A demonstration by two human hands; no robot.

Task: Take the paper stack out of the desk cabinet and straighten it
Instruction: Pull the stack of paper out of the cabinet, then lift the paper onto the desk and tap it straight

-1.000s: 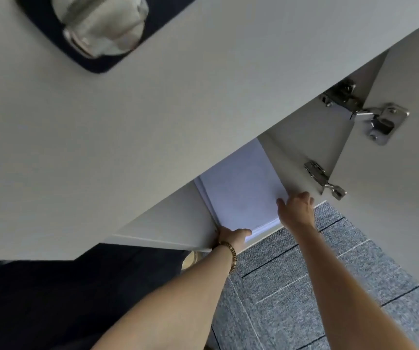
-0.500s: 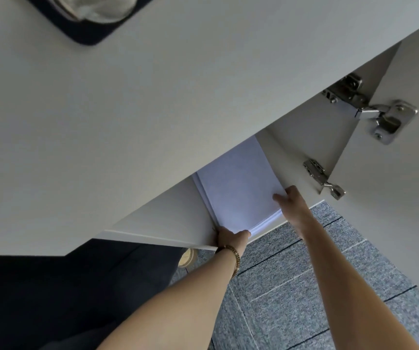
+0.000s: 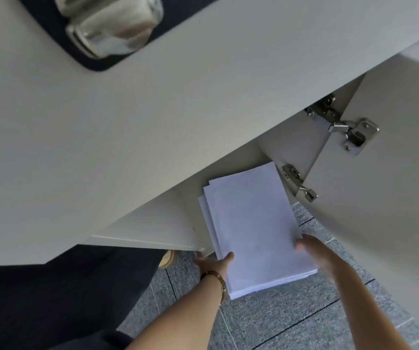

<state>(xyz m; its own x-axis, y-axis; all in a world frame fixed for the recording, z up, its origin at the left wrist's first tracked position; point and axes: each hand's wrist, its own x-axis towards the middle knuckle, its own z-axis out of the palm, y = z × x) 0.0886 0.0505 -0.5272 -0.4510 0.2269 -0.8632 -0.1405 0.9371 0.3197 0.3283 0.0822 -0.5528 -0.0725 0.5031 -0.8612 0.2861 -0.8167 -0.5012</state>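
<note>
A thick white paper stack hangs below the desk edge, mostly outside the open cabinet, over the carpet. Its sheets are fanned unevenly along the left and far edges. My left hand, with a gold bracelet on the wrist, grips the stack's near left edge, thumb on top. The near right edge is held by my right hand, whose fingers lie under the stack. The far end of the stack still reaches toward the cabinet opening.
The white desk top fills the upper view, with a glass jar on a dark mat. The cabinet door stands open at right with two metal hinges. Grey carpet tiles lie below. My dark trousers are at lower left.
Both hands have pulled the paper stack toward me, out of the cabinet. It now shows almost fully beyond the desk edge, held off the shelf.
</note>
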